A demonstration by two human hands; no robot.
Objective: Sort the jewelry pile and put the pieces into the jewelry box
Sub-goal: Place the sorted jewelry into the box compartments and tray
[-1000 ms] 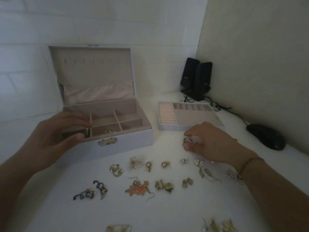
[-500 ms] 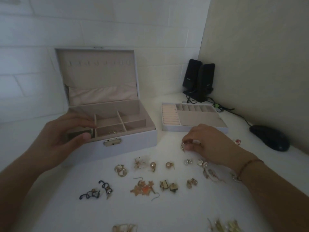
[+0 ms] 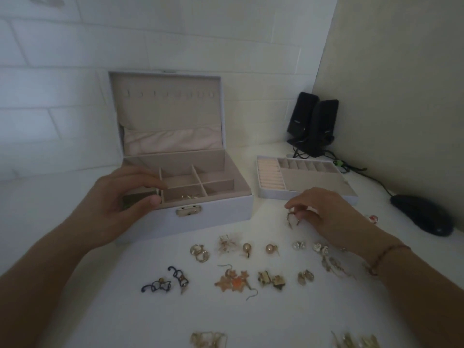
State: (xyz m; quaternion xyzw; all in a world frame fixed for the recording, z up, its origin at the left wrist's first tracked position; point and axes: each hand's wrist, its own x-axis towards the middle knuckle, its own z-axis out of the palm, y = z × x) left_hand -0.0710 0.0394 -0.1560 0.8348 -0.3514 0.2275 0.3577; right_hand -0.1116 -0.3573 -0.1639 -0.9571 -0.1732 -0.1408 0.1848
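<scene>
The left hand grips the front left corner of the open jewelry box, thumb on the front wall, fingers curled over the rim. The right hand pinches a small gold earring just above the table, in front of the removable tray. Most pieces lie paired on the table; one gold piece sits in a front compartment. Best to keep the box steady, lift the earring clear, and drop it in with like pieces.

Left hand curled, gripping; right hand pinching, fingertips down.
</scene>
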